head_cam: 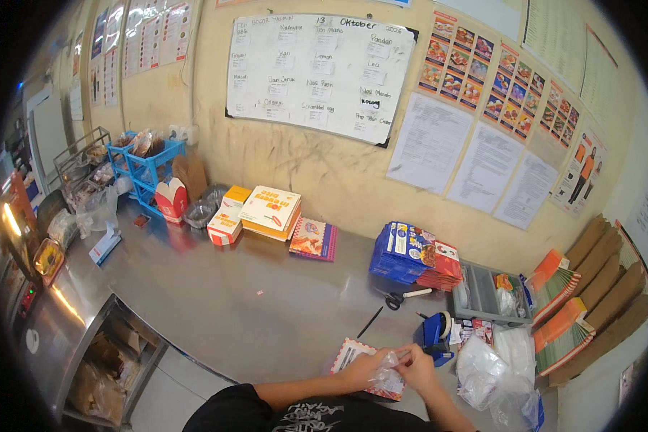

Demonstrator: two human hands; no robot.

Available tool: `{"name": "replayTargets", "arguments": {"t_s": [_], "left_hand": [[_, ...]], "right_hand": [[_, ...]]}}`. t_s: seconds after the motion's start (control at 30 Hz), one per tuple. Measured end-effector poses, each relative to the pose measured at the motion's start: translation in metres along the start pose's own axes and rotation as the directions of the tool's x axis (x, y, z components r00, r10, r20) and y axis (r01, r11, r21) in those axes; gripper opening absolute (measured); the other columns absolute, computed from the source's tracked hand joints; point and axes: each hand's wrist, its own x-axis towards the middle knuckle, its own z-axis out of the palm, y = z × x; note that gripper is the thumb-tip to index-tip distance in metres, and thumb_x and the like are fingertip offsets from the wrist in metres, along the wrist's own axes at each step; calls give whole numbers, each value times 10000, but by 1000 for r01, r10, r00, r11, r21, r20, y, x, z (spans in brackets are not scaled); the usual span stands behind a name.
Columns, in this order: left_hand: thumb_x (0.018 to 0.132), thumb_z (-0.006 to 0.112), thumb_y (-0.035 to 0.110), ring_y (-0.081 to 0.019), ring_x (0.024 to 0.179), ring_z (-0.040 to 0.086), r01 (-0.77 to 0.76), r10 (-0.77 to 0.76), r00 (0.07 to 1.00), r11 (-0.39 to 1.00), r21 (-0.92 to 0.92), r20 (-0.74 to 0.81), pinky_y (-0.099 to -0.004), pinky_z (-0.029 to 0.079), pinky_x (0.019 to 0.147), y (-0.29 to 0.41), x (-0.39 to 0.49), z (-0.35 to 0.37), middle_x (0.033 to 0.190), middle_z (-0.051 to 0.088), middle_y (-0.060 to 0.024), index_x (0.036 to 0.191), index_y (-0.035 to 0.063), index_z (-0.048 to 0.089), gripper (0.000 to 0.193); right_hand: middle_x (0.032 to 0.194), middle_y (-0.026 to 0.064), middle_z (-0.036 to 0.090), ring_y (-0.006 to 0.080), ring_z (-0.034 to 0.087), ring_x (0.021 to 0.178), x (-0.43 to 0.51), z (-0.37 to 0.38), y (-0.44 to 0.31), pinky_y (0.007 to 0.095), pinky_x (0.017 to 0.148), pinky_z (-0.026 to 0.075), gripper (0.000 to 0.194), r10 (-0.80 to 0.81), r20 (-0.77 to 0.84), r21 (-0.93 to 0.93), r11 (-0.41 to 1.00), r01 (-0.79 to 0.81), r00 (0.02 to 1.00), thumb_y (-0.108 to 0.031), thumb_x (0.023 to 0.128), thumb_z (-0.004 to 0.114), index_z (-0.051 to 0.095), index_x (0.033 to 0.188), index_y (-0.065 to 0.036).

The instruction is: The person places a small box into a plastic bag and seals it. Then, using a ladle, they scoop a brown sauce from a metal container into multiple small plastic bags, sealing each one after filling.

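Close to my body, my left hand [367, 370] and my right hand [417, 368] meet with fingertips almost touching. Crumpled clear plastic [384, 373] is pinched between them, apparently a small bag; what it contains cannot be made out. Beneath the hands lies a printed item with a checkered border [350, 350], a box or a stack of paper, partly covered by my left hand. A black pen [370, 322] lies just beyond it on the steel table [221, 302]. Right of my right hand stands a blue tape dispenser [436, 336] with a tape roll.
Black-handled scissors [394, 300] lie before stacked blue cartons [402, 251]. Clear plastic bags [483, 367] and a grey divided tray [483, 286] are at right. Against the wall stand a stack of food boxes [270, 208], a red carton [171, 200] and blue baskets [156, 156].
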Motion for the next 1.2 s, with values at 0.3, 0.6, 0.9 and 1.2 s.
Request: {"name": "replayTargets", "arguments": {"t_s": [0.3,0.6,0.9,1.2], "left_hand": [[762,686,228,-439,767,608,44,-45,999,997,70,13,-471,483,668,-19,-2,6,801,623,-247,1029,14,506,387],[761,670,260,-275,1094,560,-190,156,982,812,551,108,-652,201,986,-3,-22,-20,1132,632,-74,1074,149,634,334],[857,600,234,-274,1057,593,-12,-178,885,916,402,430,-656,101,1038,20,-6,-58,1147,626,-76,1086,130,606,251],[867,598,158,-245,946,648,251,-225,968,913,322,-116,-575,65,1113,35,-36,-29,978,689,-76,1095,85,545,245]], "right_hand": [[908,109,694,218,665,887,-7,-3,-17,340,749,502,426,-48,67,-60,997,52,997,-89,664,782,596,1047,-80],[986,90,645,295,529,1098,9,35,-16,465,1024,330,241,-525,296,484,803,348,798,-109,751,633,641,991,-87],[786,16,558,223,561,749,3,8,-11,388,810,434,128,-629,576,-87,588,804,522,-144,806,613,607,934,-161],[842,102,646,240,631,792,-14,42,-8,337,705,497,123,-240,127,225,952,208,962,-116,797,677,648,900,-55]]}}
